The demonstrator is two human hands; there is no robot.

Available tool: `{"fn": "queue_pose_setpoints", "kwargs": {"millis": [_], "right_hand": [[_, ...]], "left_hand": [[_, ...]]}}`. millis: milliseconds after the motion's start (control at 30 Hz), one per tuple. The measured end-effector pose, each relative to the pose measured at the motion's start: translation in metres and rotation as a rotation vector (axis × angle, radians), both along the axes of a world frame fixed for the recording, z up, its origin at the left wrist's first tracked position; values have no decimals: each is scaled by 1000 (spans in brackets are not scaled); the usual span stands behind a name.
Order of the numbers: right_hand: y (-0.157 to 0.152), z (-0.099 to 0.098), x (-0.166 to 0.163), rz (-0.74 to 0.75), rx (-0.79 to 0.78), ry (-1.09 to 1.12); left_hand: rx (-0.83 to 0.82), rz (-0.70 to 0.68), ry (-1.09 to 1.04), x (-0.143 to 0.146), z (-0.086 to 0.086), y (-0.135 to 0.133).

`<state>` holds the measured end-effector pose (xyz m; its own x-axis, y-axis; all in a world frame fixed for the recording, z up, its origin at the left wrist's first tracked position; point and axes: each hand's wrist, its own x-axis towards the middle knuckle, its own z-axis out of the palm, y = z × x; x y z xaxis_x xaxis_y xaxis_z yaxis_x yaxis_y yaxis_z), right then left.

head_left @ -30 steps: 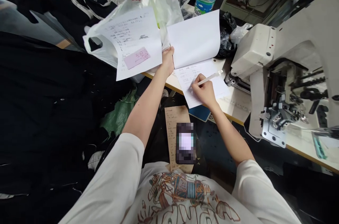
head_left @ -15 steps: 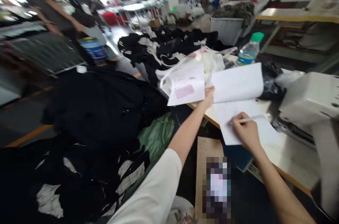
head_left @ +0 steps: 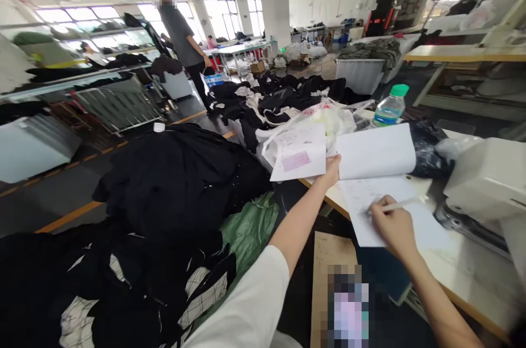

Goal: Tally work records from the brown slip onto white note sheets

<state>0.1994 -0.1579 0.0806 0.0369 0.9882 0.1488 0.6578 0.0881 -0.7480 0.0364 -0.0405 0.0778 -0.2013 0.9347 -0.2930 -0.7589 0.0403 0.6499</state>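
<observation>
An open notebook (head_left: 376, 152) lies on the white sewing table (head_left: 460, 260), its upper page lifted and curling. My left hand (head_left: 332, 170) grips the notebook's left side near the fold, with folded-back pages (head_left: 298, 155) bearing a pink patch to its left. My right hand (head_left: 395, 226) is closed around a white pen (head_left: 405, 204) and rests on the lower page (head_left: 356, 206). Faint writing shows on that page; the pen's tip is mostly hidden by my fingers. Behind the notebook sits a white plastic bag (head_left: 339, 120).
A green-capped bottle (head_left: 390, 107), a black plastic bag (head_left: 429, 148) and a sewing machine (head_left: 489, 178) occupy the table. Dark fabric (head_left: 176, 178) is heaped at left beside a green sack (head_left: 250, 233). A person (head_left: 178, 35) carries a blue bucket (head_left: 213, 80) beyond.
My view has tilted up and turned left, showing more of the room. The person with the bucket appears farther off. Both hands keep their holds on the notebook and pen.
</observation>
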Motion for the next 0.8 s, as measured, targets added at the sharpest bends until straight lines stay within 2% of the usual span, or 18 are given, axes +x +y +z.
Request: {"fn": "queue_pose_setpoints", "kwargs": {"millis": [67,233,400,633,800], "right_hand": [[0,0,-1,-33,49,73],[3,-6,0,-115,49,59],[4,-9,-1,-88,31,40],[2,-5,-3,-145,38,62],[2,-9,-3,-156,80,170]], "left_hand": [[-11,0,13,0,-1,-1],[19,-14,-1,0,-8,4],[66,-29,-9,-3,-13,7],[180,-73,145,-7,-19,8],[143,-70,138,-6,-14,6]]}}
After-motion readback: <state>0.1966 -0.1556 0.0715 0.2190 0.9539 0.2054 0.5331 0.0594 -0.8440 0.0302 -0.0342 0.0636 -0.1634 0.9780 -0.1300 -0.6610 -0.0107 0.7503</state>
